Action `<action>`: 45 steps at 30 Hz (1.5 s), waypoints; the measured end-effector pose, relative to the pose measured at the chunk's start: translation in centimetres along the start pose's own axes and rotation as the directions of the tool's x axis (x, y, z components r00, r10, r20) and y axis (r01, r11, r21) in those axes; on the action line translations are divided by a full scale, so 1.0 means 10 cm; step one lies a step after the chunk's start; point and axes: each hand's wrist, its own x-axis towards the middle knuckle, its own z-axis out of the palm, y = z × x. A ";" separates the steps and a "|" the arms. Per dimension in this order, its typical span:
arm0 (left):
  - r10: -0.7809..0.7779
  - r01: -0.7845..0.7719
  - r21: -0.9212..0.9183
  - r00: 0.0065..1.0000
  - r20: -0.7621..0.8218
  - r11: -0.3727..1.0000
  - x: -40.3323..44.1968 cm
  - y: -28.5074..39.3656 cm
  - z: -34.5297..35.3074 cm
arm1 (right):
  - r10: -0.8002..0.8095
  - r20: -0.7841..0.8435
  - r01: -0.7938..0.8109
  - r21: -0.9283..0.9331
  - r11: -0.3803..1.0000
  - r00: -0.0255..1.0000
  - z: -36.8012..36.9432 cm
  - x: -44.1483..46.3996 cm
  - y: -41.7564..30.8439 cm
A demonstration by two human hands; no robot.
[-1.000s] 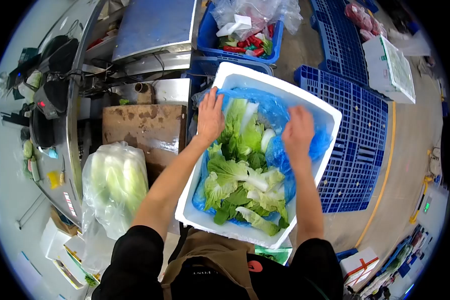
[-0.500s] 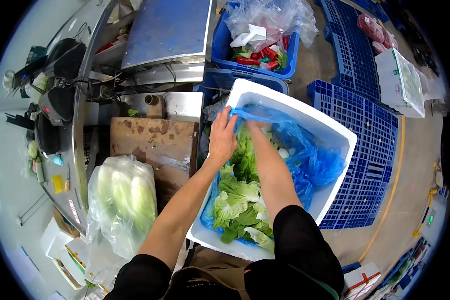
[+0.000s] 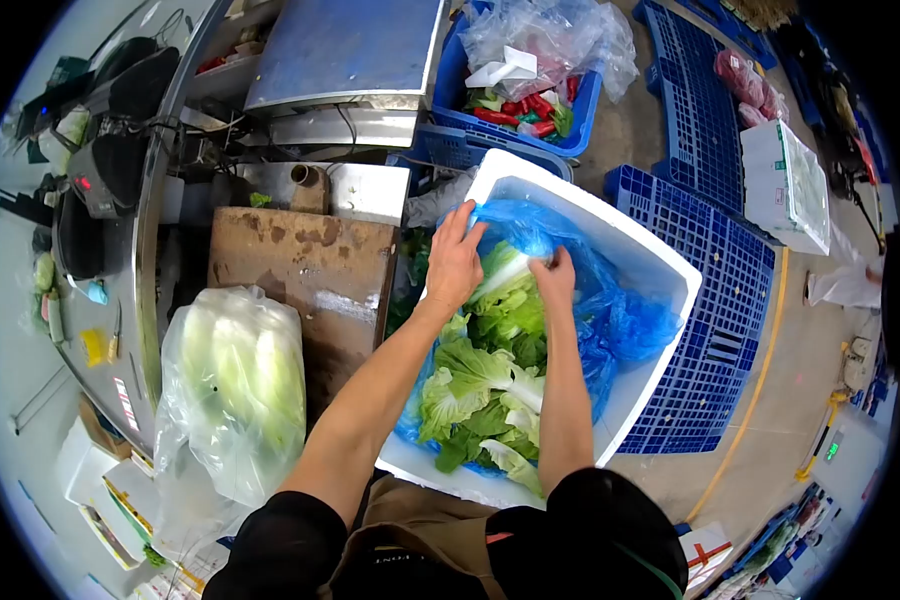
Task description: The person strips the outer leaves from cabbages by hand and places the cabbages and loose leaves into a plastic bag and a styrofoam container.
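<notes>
Black sleeves (image 3: pixel 610 525), brown apron (image 3: pixel 420 515), small pale lettering (image 3: pixel 402 557)

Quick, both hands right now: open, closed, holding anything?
Left hand: on the blue liner at the edge of the white box; grip can't be told.
Right hand: curled at the leafy greens; can't tell whether it's holding any.

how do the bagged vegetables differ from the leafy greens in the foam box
The bagged vegetables are in clear plastic; the leafy greens lie loose on blue plastic. The bagged vegetables look pale and smooth, the leafy greens brighter and ruffled. The bagged vegetables sit outside the foam box, the leafy greens inside it. Both are partly green.
</notes>
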 end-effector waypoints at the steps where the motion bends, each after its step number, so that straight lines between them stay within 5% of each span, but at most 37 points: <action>1: 0.001 -0.001 -0.012 1.000 -0.003 1.000 0.00 -0.01 0.00 | 0.006 0.002 -0.007 0.037 0.999 1.000 -0.06 -0.22 0.09; 3: 0.007 -0.007 -0.032 1.000 -0.012 0.999 -0.03 -0.06 0.05 | 0.017 0.008 -0.018 0.117 0.993 1.000 -0.11 -0.56 0.18; 6: 0.021 -0.021 -0.014 1.000 -0.009 1.000 -0.10 -0.02 0.03 | -0.143 -0.200 0.091 -0.250 0.964 0.969 0.28 -0.39 0.18; 9: 0.047 -0.047 0.002 0.999 -0.023 0.999 -0.16 -0.04 0.03 | 0.152 -0.192 -0.171 -0.089 0.981 0.970 0.61 0.24 0.27; 10: 0.027 -0.027 -0.002 1.000 -0.010 1.000 -0.17 -0.04 0.02 | 0.190 -0.290 -0.275 -0.289 0.917 0.938 0.68 0.27 0.08; 13: 0.010 -0.011 -0.025 1.000 -0.012 1.000 -0.17 -0.04 0.01 | 0.391 -0.245 -0.458 -0.364 0.811 0.887 0.58 0.29 -0.52; 16: 0.019 -0.020 -0.022 0.998 -0.056 1.000 -0.18 -0.10 0.05 | 0.211 -0.155 -0.246 -0.260 0.934 0.965 0.60 0.52 -0.05; 18: 0.011 -0.014 -0.044 0.998 -0.059 0.999 -0.20 -0.09 0.06 | 0.080 -0.226 -0.055 0.116 0.992 0.971 0.55 0.49 0.44; 19: 0.013 -0.016 -0.055 0.998 -0.066 0.998 -0.17 -0.10 0.05 | 0.020 -0.279 0.066 0.296 0.953 0.960 0.48 0.42 0.58; 20: 0.012 -0.016 -0.056 0.998 -0.068 0.998 -0.15 -0.10 0.05 | 0.107 -0.220 0.026 0.525 0.850 0.970 0.32 0.04 0.25; 23: 0.002 -0.007 -0.067 0.997 -0.075 0.998 -0.17 -0.08 0.07 | 0.164 -0.257 0.073 0.714 0.696 0.952 0.05 -0.60 0.15; 30: 0.012 -0.018 -0.145 0.999 -0.046 0.989 -0.16 -0.13 0.03 | 0.108 -0.195 0.132 0.894 0.429 0.975 -0.26 -1.14 0.23; 33: -0.142 0.138 -0.433 0.990 0.022 0.891 -0.12 -0.10 -0.27 | 0.013 -0.063 0.057 0.961 0.271 0.998 -0.65 -1.48 0.27; 35: -0.293 0.325 -0.423 0.946 0.141 0.846 -0.14 -0.01 -0.68 | -0.314 0.051 -0.003 0.988 0.154 0.948 -1.02 -1.63 0.37; 37: -0.293 0.273 -0.262 0.955 -0.040 0.926 -0.25 0.21 -0.99 | -0.395 -0.059 0.154 0.964 0.214 0.917 -1.22 -1.79 -0.04; 38: -0.286 0.267 -0.232 0.957 -0.054 0.935 -0.29 0.41 -1.15 | -0.465 -0.237 0.444 0.797 0.410 0.853 -1.27 -1.75 -0.03; 39: -0.281 0.263 -0.201 0.957 -0.067 0.944 -0.37 0.63 -1.29 | -0.362 -0.238 0.401 0.775 0.489 0.901 -1.32 -1.72 -0.08; 41: -0.126 0.198 -0.393 0.972 0.200 0.898 -0.45 1.01 -1.44 | -0.154 -0.258 0.296 0.729 0.617 0.954 -1.36 -1.70 -0.30; 43: 0.264 -0.163 -0.443 0.948 0.177 0.882 -0.56 1.27 -1.28 | -0.457 -0.022 0.142 0.962 0.231 0.889 -1.40 -1.77 -0.70; 44: 0.292 -0.124 -0.521 0.922 0.254 0.844 -0.61 1.44 -1.20 | -0.616 0.047 -0.019 0.998 0.052 0.786 -1.41 -1.83 -0.91; 45: 0.328 -0.079 -0.592 0.886 0.327 0.802 -0.68 1.60 -1.15 | -0.634 0.080 0.030 0.987 0.161 0.769 -1.43 -1.89 -1.04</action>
